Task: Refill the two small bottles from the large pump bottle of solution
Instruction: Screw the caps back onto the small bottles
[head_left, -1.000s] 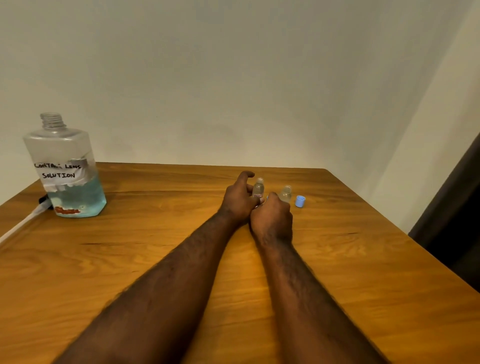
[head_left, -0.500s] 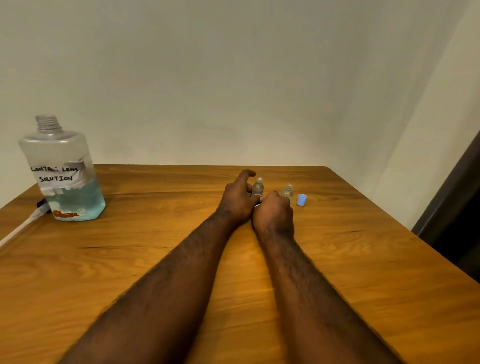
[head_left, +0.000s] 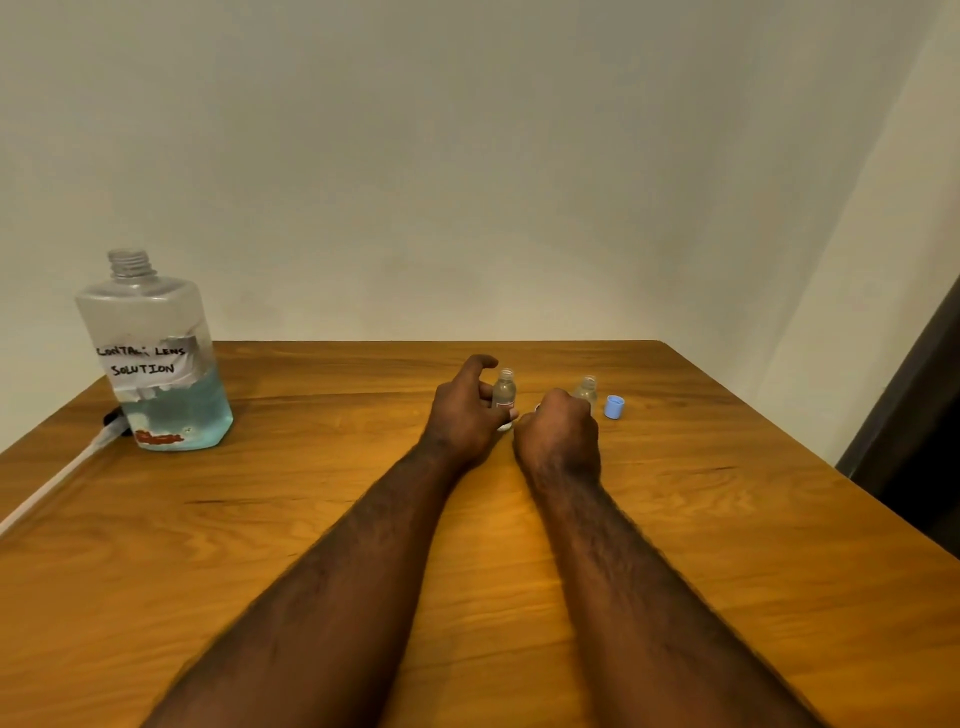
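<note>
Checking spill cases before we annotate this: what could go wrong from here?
1. The left small bottle and right small bottle look uncapped; the right hand, fisted right beside them, could knock one over.
2. The large bottle has a wide open neck; pouring into such narrow necks may spill on the table.
3. The blue cap lies loose and may roll away.

A plain home-like room: wooden table (head_left: 727, 545) against bare off-white walls (head_left: 467, 156) (dark doorway (head_left: 924, 441) at the right edge).
</note>
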